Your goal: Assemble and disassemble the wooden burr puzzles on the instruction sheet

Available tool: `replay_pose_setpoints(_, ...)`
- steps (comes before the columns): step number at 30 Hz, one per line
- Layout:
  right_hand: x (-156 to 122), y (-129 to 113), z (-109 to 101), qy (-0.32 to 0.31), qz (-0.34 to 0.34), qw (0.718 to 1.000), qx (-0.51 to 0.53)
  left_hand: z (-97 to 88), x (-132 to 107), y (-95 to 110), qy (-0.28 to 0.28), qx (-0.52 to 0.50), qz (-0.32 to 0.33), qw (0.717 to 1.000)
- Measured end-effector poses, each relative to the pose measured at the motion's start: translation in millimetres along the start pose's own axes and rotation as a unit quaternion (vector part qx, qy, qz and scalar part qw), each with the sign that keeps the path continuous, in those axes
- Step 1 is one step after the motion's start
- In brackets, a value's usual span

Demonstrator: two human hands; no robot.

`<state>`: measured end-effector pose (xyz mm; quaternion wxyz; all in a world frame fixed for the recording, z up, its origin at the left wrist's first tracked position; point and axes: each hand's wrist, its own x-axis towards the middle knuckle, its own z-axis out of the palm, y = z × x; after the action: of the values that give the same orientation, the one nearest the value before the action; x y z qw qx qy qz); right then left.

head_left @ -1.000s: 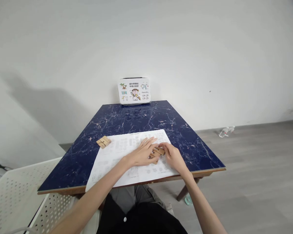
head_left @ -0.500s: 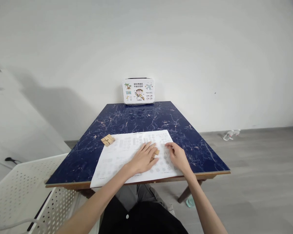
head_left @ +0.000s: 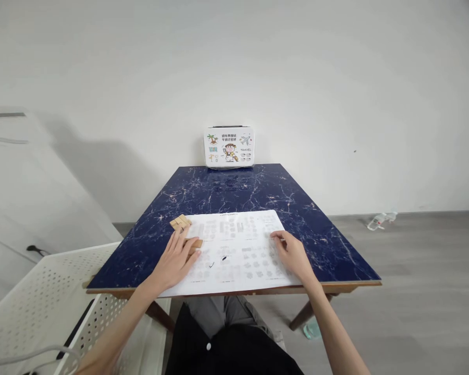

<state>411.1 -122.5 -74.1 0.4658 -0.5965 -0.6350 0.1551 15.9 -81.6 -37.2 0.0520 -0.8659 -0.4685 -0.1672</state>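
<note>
My left hand (head_left: 175, 259) lies flat with fingers stretched out at the left edge of a white printed sheet (head_left: 238, 260). Its fingertips rest on small wooden pieces (head_left: 196, 243), mostly hidden beneath them. Just beyond the fingers, a cluster of tan wooden blocks (head_left: 181, 222) sits on the dark blue marble table (head_left: 234, 190). My right hand (head_left: 293, 253) lies open and palm down on the right part of the sheet, holding nothing. Two small dark marks (head_left: 218, 261) show on the sheet between my hands.
A white box with a cartoon travel picture (head_left: 229, 147) stands at the table's far edge against the wall. A white perforated basket (head_left: 39, 297) is at my lower left. A plastic bottle (head_left: 381, 220) lies on the grey floor at right.
My left hand has slid from the middle of the sheet to its left edge, taking the wooden pieces with it. My right hand let go of them and rests flat. The view shifted.
</note>
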Motion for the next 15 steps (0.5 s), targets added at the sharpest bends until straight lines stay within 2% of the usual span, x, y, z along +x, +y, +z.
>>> replay_pose_setpoints(5, 0.6, -0.9, -0.3, 0.0, 0.001, 1.0, -0.005, -2.2, -5.8, -12.1, 0.032, 0.018, -0.012, 0.999)
replay_pose_setpoints(15, 0.6, -2.1, -1.0, 0.0, 0.001, 1.0, -0.01, -1.2, 1.4, -29.9, 0.044, 0.002, -0.02, 0.999)
